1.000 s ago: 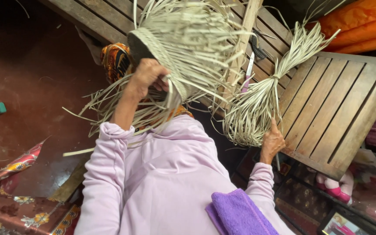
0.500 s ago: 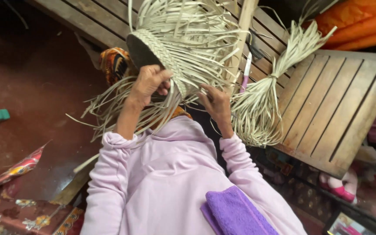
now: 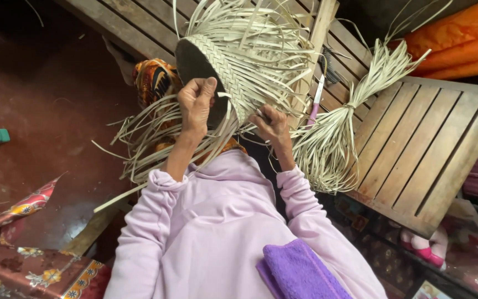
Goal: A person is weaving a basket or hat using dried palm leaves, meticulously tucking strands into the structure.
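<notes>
While the left hand (image 3: 196, 105) pinches the rim of the half-woven pale straw basket (image 3: 233, 66) held above the lap, the right hand (image 3: 272, 126) pinches loose strands; weaving seems midway, and another strip needs tucking carefully.

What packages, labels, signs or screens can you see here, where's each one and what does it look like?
No signs or screens show.
Printed wrapper: on the red floor at left, flat and crumpled, red with floral pattern.
Packaged goods: lower right under the wooden slatted bench, pink and white, too blurred to tell more.
Both hands, left hand and right hand, are on the woven basket, not on any package.
</notes>
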